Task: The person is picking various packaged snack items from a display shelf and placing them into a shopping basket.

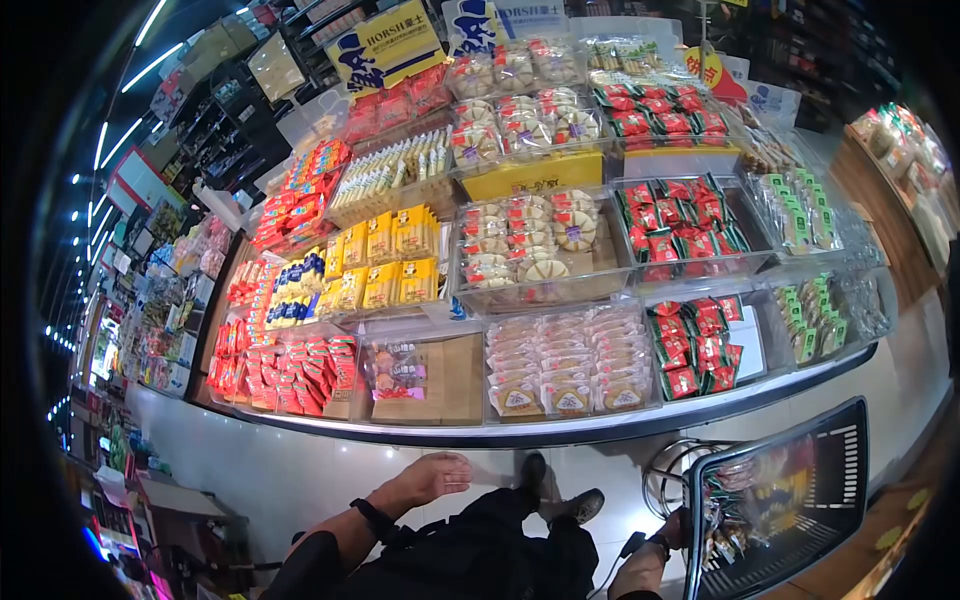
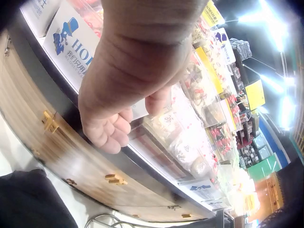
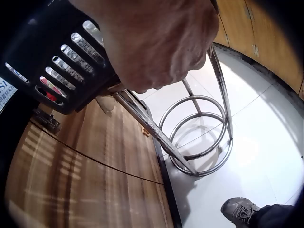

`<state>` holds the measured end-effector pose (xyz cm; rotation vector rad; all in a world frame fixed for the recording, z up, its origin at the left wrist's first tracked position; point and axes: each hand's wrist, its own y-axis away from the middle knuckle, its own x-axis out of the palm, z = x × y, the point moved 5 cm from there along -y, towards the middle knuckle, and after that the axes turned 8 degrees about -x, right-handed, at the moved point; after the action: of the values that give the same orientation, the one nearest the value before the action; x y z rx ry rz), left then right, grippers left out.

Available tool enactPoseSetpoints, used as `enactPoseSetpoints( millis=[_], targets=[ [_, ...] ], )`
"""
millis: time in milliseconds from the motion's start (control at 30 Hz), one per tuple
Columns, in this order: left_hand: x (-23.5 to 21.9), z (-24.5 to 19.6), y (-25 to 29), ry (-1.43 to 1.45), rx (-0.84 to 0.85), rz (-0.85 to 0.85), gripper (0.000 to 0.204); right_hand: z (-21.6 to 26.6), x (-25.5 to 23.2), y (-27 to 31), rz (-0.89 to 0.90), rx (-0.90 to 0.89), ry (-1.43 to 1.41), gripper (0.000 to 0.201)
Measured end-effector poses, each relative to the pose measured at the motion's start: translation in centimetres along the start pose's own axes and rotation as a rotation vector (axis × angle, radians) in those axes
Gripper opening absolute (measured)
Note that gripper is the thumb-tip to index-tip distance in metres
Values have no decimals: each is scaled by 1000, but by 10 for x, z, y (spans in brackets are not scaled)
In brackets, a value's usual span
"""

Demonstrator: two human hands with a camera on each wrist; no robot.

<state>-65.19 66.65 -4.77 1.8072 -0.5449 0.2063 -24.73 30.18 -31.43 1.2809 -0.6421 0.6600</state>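
Observation:
The left hand hangs over the floor just in front of the display's lower edge, holding nothing. Its fingers are loosely bent in the left wrist view, where the hand appears beside the display edge. At the lower right, the right hand grips the near-left side of a black basket holding several packaged snacks. Curled fingers of the right hand show in the right wrist view beside the slotted basket wall; the exact grip is hidden.
A tiered display holds clear bins of wrapped snacks, including yellow packs, red-green packs and round pastries. A metal stool stands below the basket. Both shoes are on the floor by the display. Another wooden stand is at right.

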Motion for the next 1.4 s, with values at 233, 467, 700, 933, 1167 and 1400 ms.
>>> enactPoseSetpoints(
  millis=[233, 467, 700, 933, 1167, 1400],
  targets=[
    [-13, -25, 16, -121, 67, 65, 28, 17, -50, 39, -2, 26, 240, 33],
    [-28, -46, 49, -384, -12, 81, 31, -3, -92, 113, -197, -115, 303, 33],
    [-102, -89, 45, -657, -59, 255, 38, -50, -151, 192, -262, -98, 339, 33],
    [-119, -64, 76, -589, -92, 257, 20, -65, -207, 264, -281, -20, 387, 33],
    [-174, -36, 132, -486, -100, 261, 20, -83, -268, 329, -278, 88, 430, 33],
    [-238, -54, 169, -485, -46, 228, 21, -97, -315, 388, -257, 133, 464, 33]
  ],
)
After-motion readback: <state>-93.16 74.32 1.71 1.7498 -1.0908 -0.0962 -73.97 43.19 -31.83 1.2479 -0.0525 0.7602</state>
